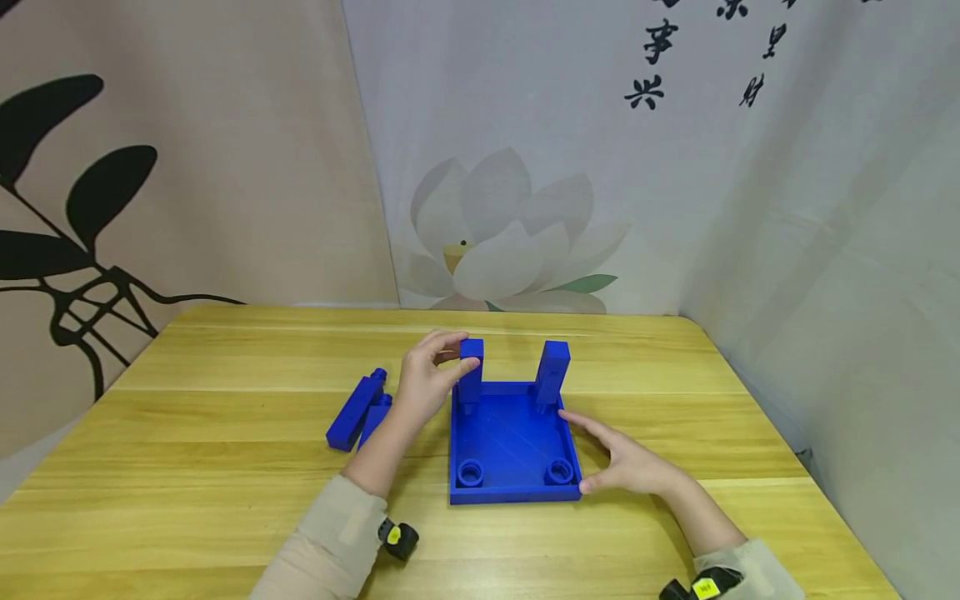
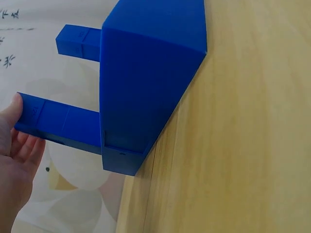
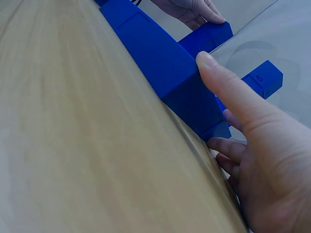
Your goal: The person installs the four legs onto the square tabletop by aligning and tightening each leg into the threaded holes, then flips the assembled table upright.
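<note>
A square blue plastic tray-like base (image 1: 513,495) lies on the table with its raised rim upward. Two round sockets (image 1: 470,473) show in its near corners. At its far-left corner stands a blue square post (image 1: 472,385), whose upper end my left hand (image 1: 424,377) pinches between thumb and fingers. Another blue post (image 1: 553,372) stands at the far-right corner, leaning slightly outward. My right hand (image 1: 628,460) touches the base's right side, thumb at the near corner and fingers spread further back. In the right wrist view, the right thumb (image 3: 228,85) lies against the base's edge.
To the left of the base, two loose blue posts (image 1: 355,414) lie on the wooden table (image 1: 187,467); the nearer one is partly hidden behind the left forearm. Printed cloth (image 1: 540,100) hangs behind the table, and another pale cloth (image 1: 847,250) hangs along its right side.
</note>
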{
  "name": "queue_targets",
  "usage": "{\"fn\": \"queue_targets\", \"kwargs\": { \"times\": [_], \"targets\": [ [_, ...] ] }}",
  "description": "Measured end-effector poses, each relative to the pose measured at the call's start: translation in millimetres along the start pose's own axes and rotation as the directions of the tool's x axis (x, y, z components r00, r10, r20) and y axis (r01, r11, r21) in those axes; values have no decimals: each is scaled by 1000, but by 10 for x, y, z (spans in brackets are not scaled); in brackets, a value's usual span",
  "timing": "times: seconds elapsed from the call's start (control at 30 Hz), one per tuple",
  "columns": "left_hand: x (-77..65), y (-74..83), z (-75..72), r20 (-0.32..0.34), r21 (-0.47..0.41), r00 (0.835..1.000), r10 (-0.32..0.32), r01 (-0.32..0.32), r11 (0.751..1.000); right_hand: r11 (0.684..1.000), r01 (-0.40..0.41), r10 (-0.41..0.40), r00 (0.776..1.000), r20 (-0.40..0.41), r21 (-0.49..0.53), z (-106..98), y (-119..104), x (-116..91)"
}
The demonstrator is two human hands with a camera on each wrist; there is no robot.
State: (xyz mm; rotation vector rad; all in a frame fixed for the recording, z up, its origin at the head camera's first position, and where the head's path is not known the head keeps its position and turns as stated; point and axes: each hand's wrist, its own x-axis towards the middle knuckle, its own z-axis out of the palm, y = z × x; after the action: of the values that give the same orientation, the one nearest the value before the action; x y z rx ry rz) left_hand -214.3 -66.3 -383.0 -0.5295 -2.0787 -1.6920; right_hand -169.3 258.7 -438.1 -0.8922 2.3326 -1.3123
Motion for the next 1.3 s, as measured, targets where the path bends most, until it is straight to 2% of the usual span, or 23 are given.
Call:
{"fn": "queue_targets", "kwargs": {
  "times": [0.13, 0.4, 0.67, 0.77, 1.03, 1.17, 1.3],
  "targets": [
    [15, -17, -21, 25, -26, 1000, 3, -2, 1000, 1000, 4, -4, 1000, 3, 1, 5, -5, 3],
    [24, -12, -52, 76, -34, 997, -31, 34, 999, 1000, -1, 1, 1000, 7, -2, 10, -19, 12],
    [-2, 7, -62, 105, 2, 993, -51, 51, 999, 1000, -30, 30, 1000, 3, 0, 7, -8, 13],
    [-2, 22, -46, 94, 30, 994, -58, 55, 998, 1000, -24, 24, 1000, -1, 0, 6, -15, 11],
    [-17, 65, 12, 24, 115, 999, -23, 20, 993, 1000, -30, 30, 1000, -1, -4, 5, -3, 9],
    [-30, 85, 31, -7, 133, 1000, -27, 27, 991, 1000, -31, 31, 1000, -4, -7, 7, -3, 6],
    [-36, 87, 55, -39, 118, 999, -2, 6, 993, 1000, -29, 29, 1000, -4, -9, 5, 3, 3]
  ]
}}
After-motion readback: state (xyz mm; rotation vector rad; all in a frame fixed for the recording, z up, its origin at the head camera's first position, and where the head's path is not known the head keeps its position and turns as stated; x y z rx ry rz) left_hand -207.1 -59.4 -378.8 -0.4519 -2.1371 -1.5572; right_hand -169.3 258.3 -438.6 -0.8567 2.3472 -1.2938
